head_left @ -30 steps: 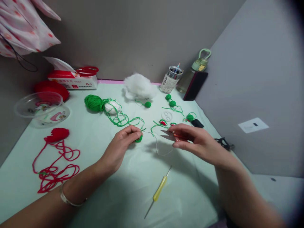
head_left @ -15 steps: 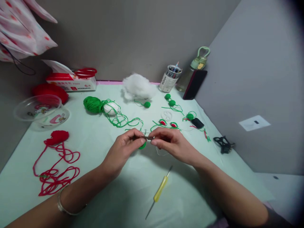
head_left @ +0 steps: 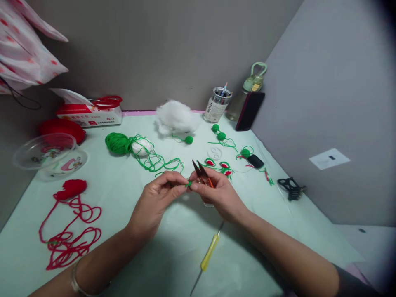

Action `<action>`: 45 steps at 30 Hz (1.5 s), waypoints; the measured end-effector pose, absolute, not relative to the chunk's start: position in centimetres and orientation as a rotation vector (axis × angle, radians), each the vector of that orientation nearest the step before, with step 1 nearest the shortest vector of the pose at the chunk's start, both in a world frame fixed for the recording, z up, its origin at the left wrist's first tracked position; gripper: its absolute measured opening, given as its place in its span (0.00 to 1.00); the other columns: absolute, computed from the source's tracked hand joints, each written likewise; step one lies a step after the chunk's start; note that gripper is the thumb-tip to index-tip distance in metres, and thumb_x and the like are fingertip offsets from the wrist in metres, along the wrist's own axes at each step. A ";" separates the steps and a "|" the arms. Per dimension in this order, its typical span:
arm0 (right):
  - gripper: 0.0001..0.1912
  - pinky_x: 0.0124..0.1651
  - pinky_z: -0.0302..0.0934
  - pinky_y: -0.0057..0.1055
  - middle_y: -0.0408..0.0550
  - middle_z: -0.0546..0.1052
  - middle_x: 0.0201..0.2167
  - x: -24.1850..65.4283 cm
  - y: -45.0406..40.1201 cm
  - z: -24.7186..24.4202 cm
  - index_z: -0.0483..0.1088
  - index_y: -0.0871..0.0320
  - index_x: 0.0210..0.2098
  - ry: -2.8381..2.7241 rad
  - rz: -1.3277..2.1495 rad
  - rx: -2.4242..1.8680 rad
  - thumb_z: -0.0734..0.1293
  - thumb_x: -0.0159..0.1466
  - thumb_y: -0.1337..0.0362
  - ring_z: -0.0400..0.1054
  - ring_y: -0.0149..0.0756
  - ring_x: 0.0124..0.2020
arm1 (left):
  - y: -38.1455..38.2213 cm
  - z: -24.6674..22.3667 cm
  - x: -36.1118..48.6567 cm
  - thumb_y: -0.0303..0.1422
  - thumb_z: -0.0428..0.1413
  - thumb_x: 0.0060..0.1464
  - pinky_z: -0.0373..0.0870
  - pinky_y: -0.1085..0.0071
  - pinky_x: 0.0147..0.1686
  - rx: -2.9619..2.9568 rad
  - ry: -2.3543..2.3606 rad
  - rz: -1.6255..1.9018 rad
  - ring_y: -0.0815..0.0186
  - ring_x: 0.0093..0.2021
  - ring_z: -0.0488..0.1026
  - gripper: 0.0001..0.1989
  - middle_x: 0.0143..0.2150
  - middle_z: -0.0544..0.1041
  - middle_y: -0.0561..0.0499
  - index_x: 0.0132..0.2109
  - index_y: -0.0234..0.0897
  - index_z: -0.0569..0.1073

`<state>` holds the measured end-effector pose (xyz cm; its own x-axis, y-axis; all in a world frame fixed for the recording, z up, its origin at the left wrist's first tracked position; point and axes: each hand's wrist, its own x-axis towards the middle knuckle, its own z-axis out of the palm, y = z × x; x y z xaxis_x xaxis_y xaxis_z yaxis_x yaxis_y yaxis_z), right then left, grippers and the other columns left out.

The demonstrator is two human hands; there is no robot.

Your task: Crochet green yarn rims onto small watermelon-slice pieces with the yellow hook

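A small green piece of yarn work (head_left: 188, 184) is pinched between the fingertips of my left hand (head_left: 156, 197). My right hand (head_left: 223, 199) has its thumb and forefinger at the same green piece, touching or nearly so. Tucked in that right hand is a pair of small scissors (head_left: 201, 170), dark blades pointing up and parted, with an orange part showing. Just beyond lie several little red, white and green crocheted pieces (head_left: 225, 165). A crochet hook (head_left: 210, 252) with a yellow handle rests below the right hand.
Green yarn (head_left: 117, 143) sits beside a white ball (head_left: 142, 146); red yarn (head_left: 71, 189) trails at left. Stuffing (head_left: 175, 117), a pencil can (head_left: 217, 105), a bottle (head_left: 241, 97) and a phone (head_left: 251, 111) stand at the back. A black claw clip (head_left: 291, 189) is at right.
The dark item between my fingertips has given way to the green piece. Scissors now point upward in my right hand. A third red and green crocheted piece shows beyond the hand.
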<state>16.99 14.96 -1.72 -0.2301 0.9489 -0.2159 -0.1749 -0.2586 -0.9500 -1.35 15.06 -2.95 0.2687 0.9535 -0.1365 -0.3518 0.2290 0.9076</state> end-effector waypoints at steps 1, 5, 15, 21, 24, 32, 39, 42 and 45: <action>0.15 0.20 0.43 0.25 0.37 0.72 0.25 17.2 15.0 -1.8 0.77 0.55 0.39 -1.065 1.624 -1.120 0.80 0.57 0.57 0.50 0.22 0.19 | 15.0 -2.9 -1.4 0.30 0.69 0.55 0.69 0.73 0.49 0.912 0.840 1.072 0.66 0.46 0.74 0.03 0.42 0.77 0.55 0.37 0.45 0.84; 0.13 0.20 0.45 0.24 0.34 0.68 0.22 17.6 15.0 -1.9 0.78 0.55 0.38 -1.077 1.565 -1.129 0.80 0.56 0.59 0.51 0.22 0.19 | 14.9 -2.7 -1.5 0.32 0.67 0.58 0.68 0.71 0.53 0.934 0.848 1.062 0.63 0.52 0.73 0.01 0.46 0.77 0.52 0.38 0.44 0.84; 0.16 0.23 0.48 0.26 0.36 0.69 0.25 17.3 14.9 -1.8 0.76 0.55 0.37 -1.109 1.516 -1.174 0.81 0.54 0.57 0.53 0.24 0.21 | 15.0 -3.1 -1.3 0.29 0.68 0.55 0.70 0.71 0.49 0.900 0.858 1.082 0.66 0.46 0.73 0.05 0.42 0.76 0.53 0.38 0.41 0.80; 0.16 0.25 0.49 0.27 0.36 0.67 0.25 17.2 14.9 -1.6 0.76 0.55 0.36 -1.124 1.520 -1.143 0.82 0.52 0.59 0.54 0.25 0.23 | 15.0 -2.8 -1.2 0.29 0.68 0.54 0.71 0.70 0.51 0.968 0.886 1.105 0.65 0.46 0.74 0.05 0.42 0.75 0.52 0.36 0.41 0.79; 0.17 0.26 0.49 0.27 0.37 0.67 0.26 17.2 14.8 -1.5 0.75 0.55 0.36 -1.131 1.517 -1.163 0.81 0.52 0.58 0.55 0.26 0.24 | 14.9 -2.6 -1.1 0.29 0.69 0.53 0.71 0.68 0.51 0.995 0.911 1.120 0.63 0.46 0.74 0.06 0.41 0.75 0.51 0.34 0.40 0.79; 0.17 0.27 0.51 0.27 0.37 0.68 0.26 17.1 14.6 -1.1 0.74 0.55 0.36 -1.170 1.507 -1.168 0.81 0.53 0.57 0.56 0.27 0.25 | 14.6 -2.6 -1.0 0.29 0.69 0.53 0.73 0.68 0.51 1.017 0.878 1.124 0.63 0.46 0.75 0.06 0.42 0.75 0.51 0.35 0.41 0.79; 0.17 0.28 0.52 0.28 0.39 0.71 0.27 17.1 14.8 -1.1 0.74 0.56 0.33 -1.196 1.491 -1.181 0.81 0.53 0.56 0.58 0.28 0.27 | 14.7 -2.6 -0.9 0.29 0.69 0.53 0.74 0.68 0.50 1.027 0.884 1.124 0.63 0.44 0.75 0.06 0.41 0.74 0.51 0.34 0.40 0.79; 0.15 0.26 0.49 0.27 0.37 0.69 0.25 17.3 14.9 -1.3 0.75 0.57 0.34 -1.163 1.533 -1.174 0.80 0.55 0.57 0.55 0.26 0.24 | 14.8 -2.7 -0.9 0.29 0.69 0.53 0.74 0.68 0.50 1.036 0.899 1.123 0.63 0.45 0.75 0.06 0.41 0.74 0.51 0.33 0.41 0.79; 0.12 0.23 0.45 0.26 0.35 0.66 0.23 17.5 15.0 -1.5 0.76 0.57 0.35 -1.122 1.589 -1.172 0.78 0.57 0.58 0.50 0.24 0.20 | 14.8 -2.7 -0.9 0.29 0.69 0.53 0.74 0.68 0.51 1.041 0.898 1.119 0.64 0.45 0.76 0.06 0.41 0.75 0.51 0.34 0.41 0.79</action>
<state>17.48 14.98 -1.53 -0.2062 0.9545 -0.2155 -0.1161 -0.2426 -0.9632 -0.90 14.82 -2.71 0.2136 0.9756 -0.0510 -0.2616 0.1074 0.9592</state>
